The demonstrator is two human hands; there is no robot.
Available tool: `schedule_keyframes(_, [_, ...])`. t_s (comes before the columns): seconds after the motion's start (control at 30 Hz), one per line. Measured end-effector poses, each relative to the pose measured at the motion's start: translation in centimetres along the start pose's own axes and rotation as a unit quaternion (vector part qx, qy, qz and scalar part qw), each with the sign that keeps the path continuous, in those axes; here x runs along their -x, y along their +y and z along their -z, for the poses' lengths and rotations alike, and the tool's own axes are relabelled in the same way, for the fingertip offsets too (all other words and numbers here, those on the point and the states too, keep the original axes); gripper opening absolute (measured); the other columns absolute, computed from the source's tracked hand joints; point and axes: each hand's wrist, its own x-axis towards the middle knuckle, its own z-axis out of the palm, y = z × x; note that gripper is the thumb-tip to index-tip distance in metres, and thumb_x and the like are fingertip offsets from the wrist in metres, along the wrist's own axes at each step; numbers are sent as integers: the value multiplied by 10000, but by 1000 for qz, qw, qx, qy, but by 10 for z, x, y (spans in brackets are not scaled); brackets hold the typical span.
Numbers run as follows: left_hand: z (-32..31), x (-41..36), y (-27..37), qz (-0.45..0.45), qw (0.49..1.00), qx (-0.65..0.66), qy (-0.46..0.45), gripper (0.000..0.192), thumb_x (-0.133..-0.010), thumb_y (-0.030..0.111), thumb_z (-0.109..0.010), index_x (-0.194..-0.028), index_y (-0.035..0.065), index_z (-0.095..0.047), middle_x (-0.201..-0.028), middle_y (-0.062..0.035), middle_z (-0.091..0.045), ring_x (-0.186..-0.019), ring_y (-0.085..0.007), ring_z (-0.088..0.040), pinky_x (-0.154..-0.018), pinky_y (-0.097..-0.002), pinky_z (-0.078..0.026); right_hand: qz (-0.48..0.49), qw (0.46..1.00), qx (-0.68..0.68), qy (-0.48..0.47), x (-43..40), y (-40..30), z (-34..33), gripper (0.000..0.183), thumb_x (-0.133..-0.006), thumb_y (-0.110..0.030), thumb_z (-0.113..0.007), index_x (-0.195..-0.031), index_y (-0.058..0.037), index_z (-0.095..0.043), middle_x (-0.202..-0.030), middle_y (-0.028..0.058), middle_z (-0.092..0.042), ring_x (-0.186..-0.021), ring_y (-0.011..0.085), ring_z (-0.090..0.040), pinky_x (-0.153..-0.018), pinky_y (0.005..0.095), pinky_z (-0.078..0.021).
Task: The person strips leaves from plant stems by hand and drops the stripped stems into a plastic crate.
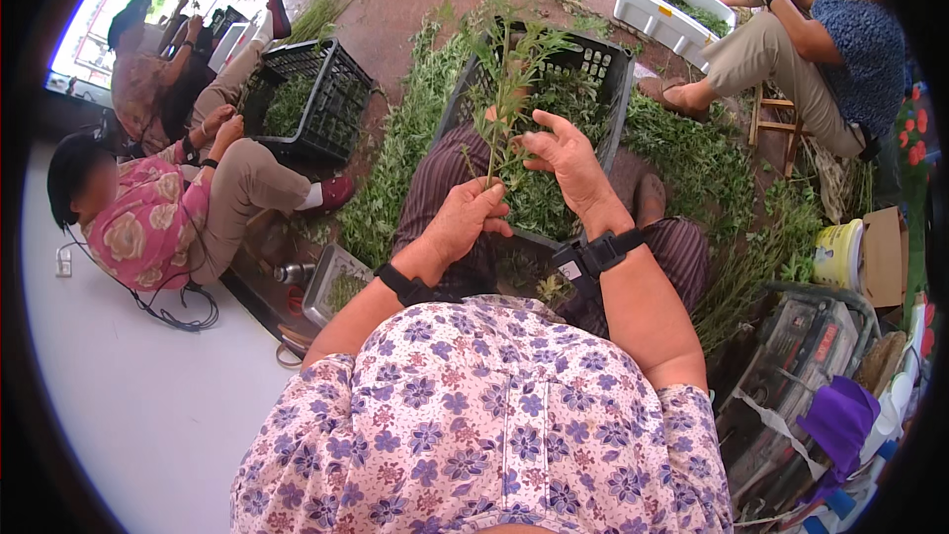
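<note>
My left hand [465, 213] pinches the lower stem of a tall, leafy green stalk [506, 67], which points away from me. Beside the stalk, my right hand [561, 156] has its fingers apart and bent, close to the lower leaves; nothing shows in its grasp. Under both hands a black plastic crate [621, 107] stands between my knees. Loose green leaves [571, 100] lie inside it. The stalk and my hands hide part of the crate.
Cut greenery [400, 133] lies left of the crate, with more stalks [697, 156] at right. People sit on both sides, near another black crate [348, 81] and a white bin [630, 4]. A metal tray [320, 285], yellow bucket [834, 252] and dark tool case [793, 356] are nearby.
</note>
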Motion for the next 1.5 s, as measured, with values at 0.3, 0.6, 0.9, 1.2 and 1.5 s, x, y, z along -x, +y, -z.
schedule_keyframes(0.3, [2, -1, 3, 9, 999, -44, -8, 330, -891, 222, -480, -1096, -35, -456, -805, -35, -472, -681, -114, -508, -593, -265, -510, -46, 989, 115, -77, 4, -4, -4, 668, -701, -210, -673, -1217, 88, -371, -1115, 183, -518, -1042, 211, -491, -867, 312, -387])
schedule_keyframes(0.6, [0, 0, 3, -18, 998, -60, -27, 254, -894, 199, -476, -1044, -3, -505, -784, -22, -508, -636, -110, -539, -615, -252, -503, -45, 974, 194, -112, 6, 1, -4, 297, -709, -195, -659, -910, 22, -636, -835, 90, -628, -785, 159, -561, -737, 271, -429])
schedule_keyframes(0.9, [-3, -3, 1, -22, 997, -68, -32, 216, -899, 191, -460, -981, -5, -502, -761, -17, -492, -644, -104, -530, -619, -258, -504, 19, 975, 210, -76, 4, 15, 1, 262, -762, -176, -588, -918, 31, -628, -840, 121, -646, -757, 162, -579, -678, 281, -444])
schedule_keyframes(1.2, [-11, -8, 1, -5, 999, -33, -24, 202, -897, 182, -462, -973, -1, -498, -758, -17, -485, -648, -104, -522, -611, -262, -516, 8, 990, 135, 48, 1, 22, 1, 213, -783, -169, -588, -871, 17, -642, -749, 58, -634, -672, 120, -533, -635, 266, -413])
schedule_keyframes(1.5, [-1, -4, 3, -11, 1000, 5, 8, 187, -894, 172, -469, -950, -4, -501, -756, -48, -561, -640, -132, -580, -589, -270, -529, -58, 995, 9, 81, -6, 17, 16, 236, -845, -189, -536, -1025, -45, -588, -995, 53, -597, -945, 143, -527, -748, 298, -412])
